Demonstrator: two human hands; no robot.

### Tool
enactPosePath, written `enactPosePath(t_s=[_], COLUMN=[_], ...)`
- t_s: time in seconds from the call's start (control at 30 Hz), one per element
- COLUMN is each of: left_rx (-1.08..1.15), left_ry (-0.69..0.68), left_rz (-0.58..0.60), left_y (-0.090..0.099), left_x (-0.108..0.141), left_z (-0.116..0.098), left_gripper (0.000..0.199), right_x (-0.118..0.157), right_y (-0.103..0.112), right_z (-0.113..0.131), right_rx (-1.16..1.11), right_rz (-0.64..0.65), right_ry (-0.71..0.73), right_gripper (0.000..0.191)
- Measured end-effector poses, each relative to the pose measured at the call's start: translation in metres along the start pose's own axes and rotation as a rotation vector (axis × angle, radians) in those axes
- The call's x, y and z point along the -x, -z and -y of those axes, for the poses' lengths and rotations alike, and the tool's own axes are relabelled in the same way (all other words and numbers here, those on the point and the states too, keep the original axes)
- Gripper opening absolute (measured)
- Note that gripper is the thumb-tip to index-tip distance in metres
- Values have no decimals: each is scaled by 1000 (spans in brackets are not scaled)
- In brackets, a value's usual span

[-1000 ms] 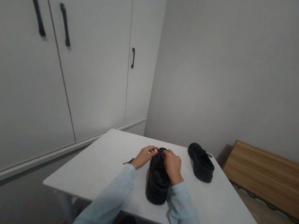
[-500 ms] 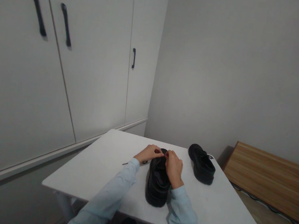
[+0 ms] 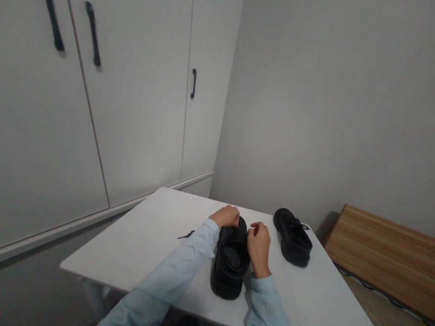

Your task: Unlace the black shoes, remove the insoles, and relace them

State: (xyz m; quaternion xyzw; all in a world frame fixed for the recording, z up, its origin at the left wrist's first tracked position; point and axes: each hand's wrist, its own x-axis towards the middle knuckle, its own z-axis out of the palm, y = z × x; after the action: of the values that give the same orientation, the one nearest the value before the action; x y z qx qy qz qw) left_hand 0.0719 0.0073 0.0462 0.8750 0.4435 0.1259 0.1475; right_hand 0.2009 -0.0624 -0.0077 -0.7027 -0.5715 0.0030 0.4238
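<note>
A black shoe (image 3: pixel 228 273) stands on the white table with its heel toward me and its opening showing. My left hand (image 3: pixel 227 216) is closed over the upper left of the shoe, near the toe; what its fingers pinch is too small to make out. At the shoe's right side is my right hand (image 3: pixel 259 245), its fingers curled together beside the lacing area, and anything between them is hidden. A dark lace end (image 3: pixel 186 235) lies on the table left of the shoe, partly behind my left sleeve.
Another black shoe (image 3: pixel 296 243), laced, stands at the right back of the white table (image 3: pixel 126 249). White cabinets (image 3: pixel 142 100) with dark handles rise on the left. A wooden board (image 3: pixel 392 259) leans beyond the table's right edge.
My hands have moved apart: the left went forward and right over the toe area, the right shifted slightly right. More of the shoe's opening and of the lace on the left shows.
</note>
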Motion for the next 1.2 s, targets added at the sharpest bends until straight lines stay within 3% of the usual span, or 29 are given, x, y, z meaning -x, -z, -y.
enactPosePath(t_s=[0.13, 0.37, 0.6, 0.9, 1.2], left_rx=[36, 175, 87, 47, 89], left_ry=[-47, -157, -157, -152, -154], left_rz=[-74, -72, -67, -85, -155], left_y=[-4, -14, -22, -30, -36], left_x=[0, -5, -6, -9, -5], left_z=[-8, -13, -19, -23, -22], left_gripper=[20, 11, 10, 8, 14], right_x=[-2, -4, -6, -7, -3], right_y=[0, 3, -1, -1, 10], right_z=[-11, -27, -34, -35, -28], right_rx=[-154, -375, -478, -610, -896], right_rz=[44, 98, 97, 136, 210], right_ry=[-101, -203, -242, -321, -426], right_gripper=[26, 29, 28, 26, 22])
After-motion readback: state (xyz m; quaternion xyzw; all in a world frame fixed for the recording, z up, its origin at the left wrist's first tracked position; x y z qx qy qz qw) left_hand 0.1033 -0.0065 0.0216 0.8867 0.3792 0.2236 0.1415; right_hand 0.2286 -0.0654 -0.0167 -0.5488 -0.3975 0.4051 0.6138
